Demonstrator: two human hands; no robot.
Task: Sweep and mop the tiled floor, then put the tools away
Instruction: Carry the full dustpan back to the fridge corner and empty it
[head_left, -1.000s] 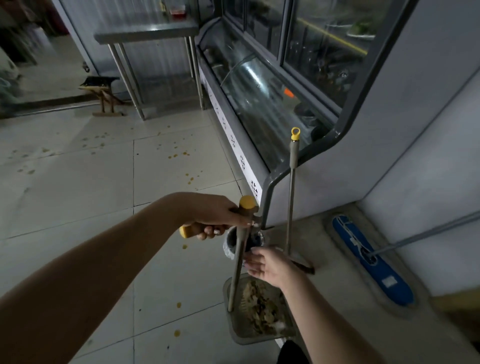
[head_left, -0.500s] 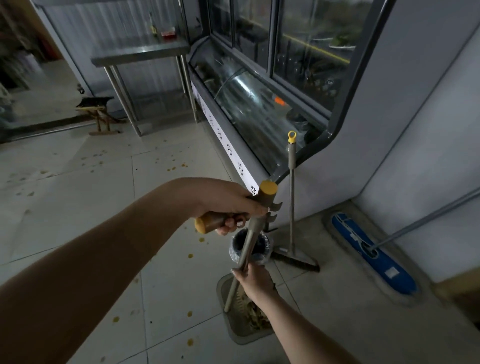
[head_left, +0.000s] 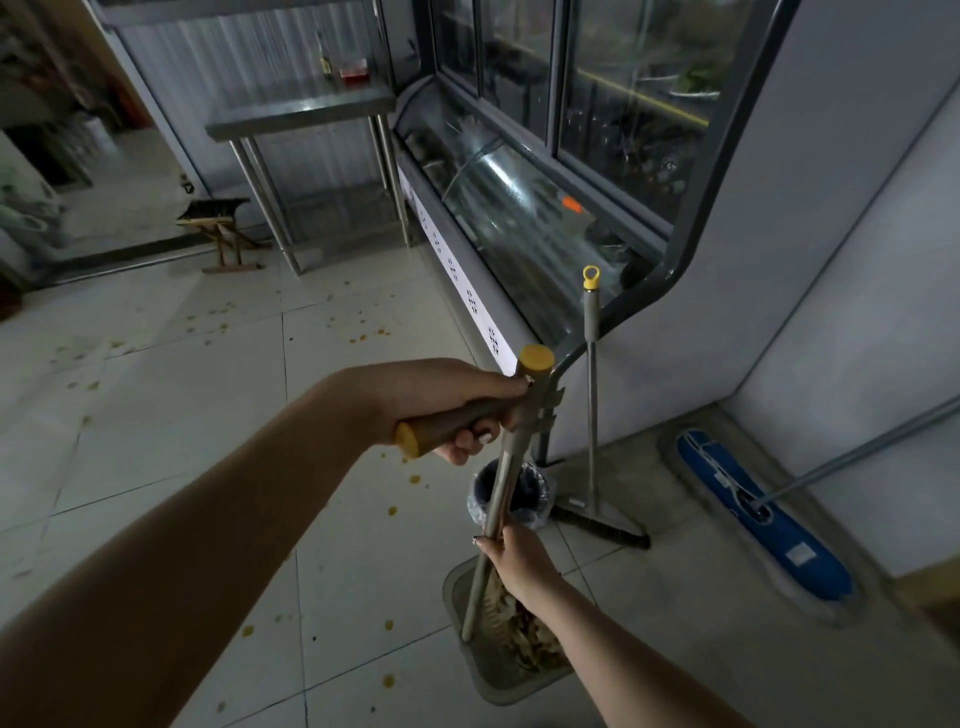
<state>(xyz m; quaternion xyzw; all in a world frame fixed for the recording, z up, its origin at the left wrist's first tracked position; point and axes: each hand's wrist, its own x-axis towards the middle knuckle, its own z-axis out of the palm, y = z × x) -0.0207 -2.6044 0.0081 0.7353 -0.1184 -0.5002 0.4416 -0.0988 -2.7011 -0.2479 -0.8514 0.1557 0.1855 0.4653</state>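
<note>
While tilted, dustpan handle (head_left: 504, 478) tight within fingers (head_left: 465, 444) of left hand (head_left: 436, 395) and right hand (head_left: 519, 561).

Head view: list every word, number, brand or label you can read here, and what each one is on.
No text is readable in this view.
White strip along the base of the glass display counter: repeated dark marks, too blurred to read.
White label on the blue flat mop head: too small to read.
Orange tag on the counter's glass: no legible print.
</note>
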